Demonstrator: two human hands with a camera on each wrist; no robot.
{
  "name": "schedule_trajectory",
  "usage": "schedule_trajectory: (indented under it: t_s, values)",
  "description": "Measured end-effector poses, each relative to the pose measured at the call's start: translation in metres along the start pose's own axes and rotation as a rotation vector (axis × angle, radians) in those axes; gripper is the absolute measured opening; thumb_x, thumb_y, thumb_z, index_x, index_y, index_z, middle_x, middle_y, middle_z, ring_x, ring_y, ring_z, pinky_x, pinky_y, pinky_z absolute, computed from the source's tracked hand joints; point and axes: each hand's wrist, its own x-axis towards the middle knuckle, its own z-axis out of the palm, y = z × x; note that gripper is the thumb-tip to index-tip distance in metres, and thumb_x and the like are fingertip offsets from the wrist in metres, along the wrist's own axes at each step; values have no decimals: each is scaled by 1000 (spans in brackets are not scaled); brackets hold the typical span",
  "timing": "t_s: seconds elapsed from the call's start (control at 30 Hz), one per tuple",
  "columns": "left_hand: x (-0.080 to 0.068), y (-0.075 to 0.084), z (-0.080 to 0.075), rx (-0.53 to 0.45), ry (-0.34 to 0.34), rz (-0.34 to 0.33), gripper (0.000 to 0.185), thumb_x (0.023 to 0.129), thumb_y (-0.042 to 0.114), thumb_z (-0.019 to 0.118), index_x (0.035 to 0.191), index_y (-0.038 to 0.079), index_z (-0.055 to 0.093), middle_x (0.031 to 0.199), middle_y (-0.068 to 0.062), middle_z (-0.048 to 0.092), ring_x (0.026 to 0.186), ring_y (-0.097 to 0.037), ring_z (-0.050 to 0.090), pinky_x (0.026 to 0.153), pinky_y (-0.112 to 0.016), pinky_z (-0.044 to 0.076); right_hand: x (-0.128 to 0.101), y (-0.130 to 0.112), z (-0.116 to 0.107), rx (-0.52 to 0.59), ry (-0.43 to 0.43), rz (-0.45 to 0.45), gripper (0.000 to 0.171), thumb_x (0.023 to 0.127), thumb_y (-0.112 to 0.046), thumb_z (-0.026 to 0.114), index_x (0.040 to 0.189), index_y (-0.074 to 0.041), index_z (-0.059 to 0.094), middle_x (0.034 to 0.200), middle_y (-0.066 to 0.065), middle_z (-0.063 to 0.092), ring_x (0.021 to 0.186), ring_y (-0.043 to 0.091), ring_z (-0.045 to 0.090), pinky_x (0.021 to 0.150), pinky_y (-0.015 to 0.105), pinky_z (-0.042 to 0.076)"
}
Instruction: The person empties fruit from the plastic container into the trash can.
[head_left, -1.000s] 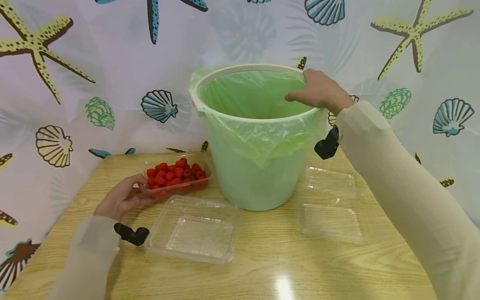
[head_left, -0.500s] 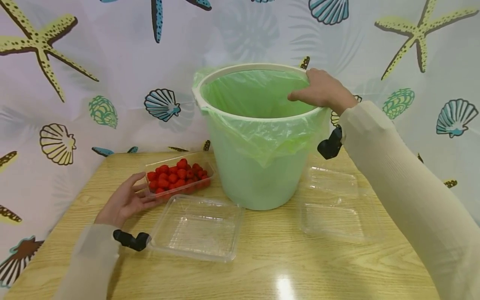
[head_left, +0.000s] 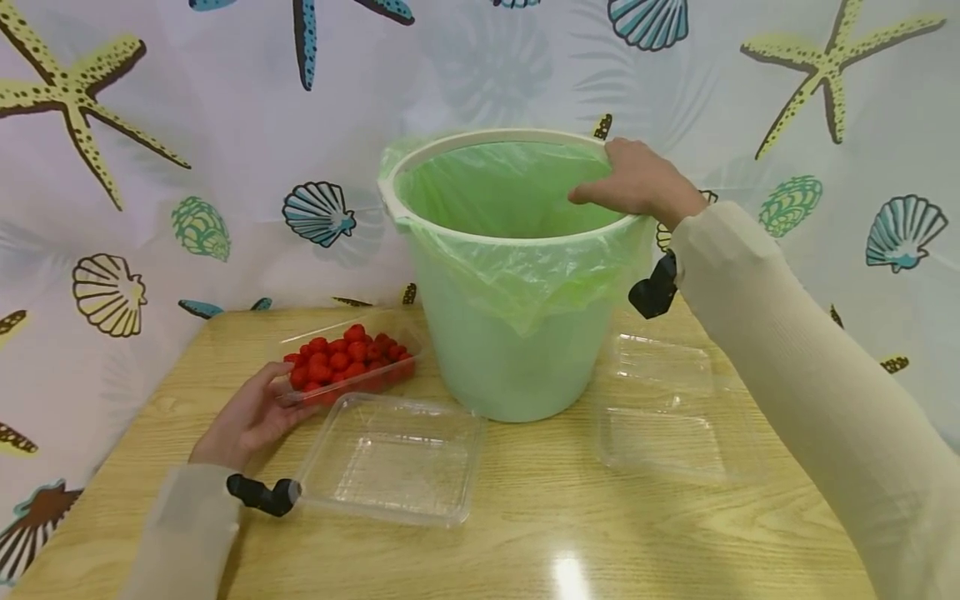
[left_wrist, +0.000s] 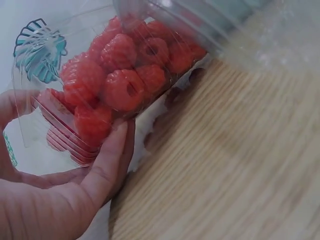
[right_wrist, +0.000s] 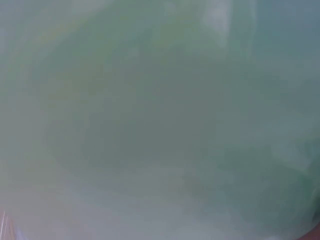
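At the back left of the table, a clear plastic tub of raspberries (head_left: 341, 362) stands beside the bin. My left hand (head_left: 251, 417) holds its near-left end, fingers curled round that end. In the left wrist view, the digits of this hand (left_wrist: 75, 195) wrap the tub's end and lower edge, with raspberries (left_wrist: 122, 90) visible through the plastic. A pale green trash bin (head_left: 517, 358) with a green bag liner (head_left: 517, 275) stands in the middle. My right hand (head_left: 637, 179) grips its right rim, thumb over the inside. The right wrist view shows only blurred bin wall (right_wrist: 160, 125).
An empty clear tub (head_left: 397, 467) lies in front of the raspberries, its back corner close to the bin. More clear plastic containers (head_left: 660, 433) lie right of the bin, partly under my right arm. A shell-patterned curtain (head_left: 247, 125) hangs behind the wooden table (head_left: 540, 508).
My left hand has closed round the tub's end, and that end has shifted slightly toward me and left, the raspberries with it. My right hand keeps its place on the bin rim.
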Motion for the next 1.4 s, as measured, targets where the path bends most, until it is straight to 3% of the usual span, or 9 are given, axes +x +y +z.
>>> schedule_trajectory:
  t_s: [0.17, 0.47, 0.8, 1.07, 1.4]
  values:
    - [-3, -1, -5, -12, -62, 27, 22, 100, 20, 42, 96, 7, 60, 94, -9, 72, 90, -22, 69, 82, -36, 57, 0, -2, -1, -24, -2, -1, 88, 92, -46, 50, 151, 3, 8, 157, 23, 14, 142, 41, 21, 114, 54, 24]
    - [-7, -2, -7, -13, -88, 78, 24, 101, 18, 35, 89, 9, 54, 89, -9, 73, 91, -21, 69, 81, -37, 57, 1, -3, -4, -72, -13, 0, 91, 93, -53, 42, 152, 2, 1, 159, 21, -1, 147, 38, -1, 118, 54, 10]
    - [-22, 4, -2, -95, -136, 104, 30, 101, 18, 33, 98, 6, 61, 96, -13, 73, 92, -27, 69, 84, -40, 56, 1, -4, -4, -80, -61, -10, 84, 97, -57, 25, 151, 0, -5, 158, 17, -15, 145, 36, -18, 118, 54, -2]
    - [-31, 17, 8, -104, -76, 114, 22, 100, 22, 38, 101, 8, 56, 95, -11, 72, 89, -25, 68, 81, -38, 57, 1, -4, -4, -94, -74, -15, 81, 98, -56, 19, 150, 1, -6, 157, 19, -16, 144, 37, -19, 118, 53, -3]
    - [-45, 38, 25, -151, -59, 197, 18, 99, 22, 42, 112, 11, 48, 101, -10, 66, 91, -27, 67, 80, -40, 57, -1, -3, -3, -75, -68, -18, 83, 97, -57, 23, 151, -1, -6, 157, 17, -17, 144, 36, -19, 117, 55, -3]
